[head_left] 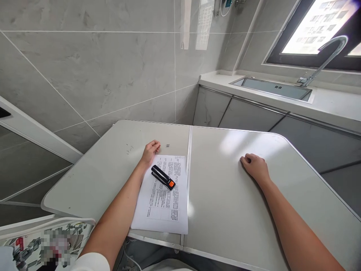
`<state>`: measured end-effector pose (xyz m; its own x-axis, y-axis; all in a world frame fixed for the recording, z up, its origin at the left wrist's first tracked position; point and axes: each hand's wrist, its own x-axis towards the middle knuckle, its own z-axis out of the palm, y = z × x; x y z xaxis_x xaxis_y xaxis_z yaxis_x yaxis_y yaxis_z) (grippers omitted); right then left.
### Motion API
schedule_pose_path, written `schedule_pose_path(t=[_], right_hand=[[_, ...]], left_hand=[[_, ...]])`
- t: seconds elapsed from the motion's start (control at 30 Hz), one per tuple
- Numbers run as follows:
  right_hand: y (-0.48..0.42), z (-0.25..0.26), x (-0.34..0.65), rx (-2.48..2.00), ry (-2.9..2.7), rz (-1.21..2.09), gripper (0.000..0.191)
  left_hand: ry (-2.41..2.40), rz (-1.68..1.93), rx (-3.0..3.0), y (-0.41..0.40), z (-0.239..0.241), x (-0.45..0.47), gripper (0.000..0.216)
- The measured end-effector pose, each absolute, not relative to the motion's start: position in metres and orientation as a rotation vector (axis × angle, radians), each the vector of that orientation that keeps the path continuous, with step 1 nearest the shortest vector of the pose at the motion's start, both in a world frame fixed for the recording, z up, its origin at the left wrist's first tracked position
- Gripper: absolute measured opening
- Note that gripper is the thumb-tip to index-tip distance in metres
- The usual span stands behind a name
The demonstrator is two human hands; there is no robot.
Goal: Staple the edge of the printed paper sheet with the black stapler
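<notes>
My left hand (150, 150) rests on the white folding table (113, 173) just beyond the top left corner of a printed sheet of paper (165, 205), its fingers curled in a loose fist. A black stapler with an orange end (163, 177) lies on the paper, right beside my left wrist. A small staple (168, 145) lies on the table a little past my left fingers. Over on the right half of the table my right hand (255, 166) lies knuckles up with the fingers curled under, holding nothing I can see.
A seam (188, 165) splits the table into two halves. Behind it runs a grey tiled wall. At the back right a counter holds a steel sink (270, 88) with a curved tap (324, 60) under a window.
</notes>
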<state>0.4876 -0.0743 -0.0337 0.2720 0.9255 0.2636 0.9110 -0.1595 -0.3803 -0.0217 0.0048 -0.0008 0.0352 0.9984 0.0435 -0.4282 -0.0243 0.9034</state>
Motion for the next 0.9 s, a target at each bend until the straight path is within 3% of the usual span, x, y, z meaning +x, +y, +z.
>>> schedule_pose_path(t=[0.23,0.4,0.43,0.5,0.57,0.77,0.9], right_hand=[[-0.078,-0.022,0.439,-1.713,-1.785,0.113,0.035],[-0.106,0.0,0.329,-1.279,-2.022,0.512,0.034],[-0.113,0.005,0.306,-1.154,-2.127,0.648,0.042],[-0.126,0.012,0.262,-0.983,-2.299,0.851,0.092],[-0.132,0.017,0.226,-0.901,-2.361,0.956,0.114],[-0.124,0.016,0.178,-0.863,-2.203,1.038,0.076],[-0.13,0.011,0.172,-1.094,-2.145,1.056,0.058]], left_hand=[[0.873,1.266,1.09,-0.001,0.0,-0.016,0.016],[0.836,1.299,0.983,0.002,-0.003,-0.02,0.015],[0.819,1.309,0.929,0.002,-0.003,-0.02,0.015],[0.766,1.325,0.824,0.002,-0.001,-0.02,0.017],[0.688,1.335,0.749,0.002,0.002,-0.021,0.019],[0.549,1.452,0.588,0.0,0.007,-0.034,0.054],[0.579,1.576,0.542,-0.002,0.005,-0.044,0.061]])
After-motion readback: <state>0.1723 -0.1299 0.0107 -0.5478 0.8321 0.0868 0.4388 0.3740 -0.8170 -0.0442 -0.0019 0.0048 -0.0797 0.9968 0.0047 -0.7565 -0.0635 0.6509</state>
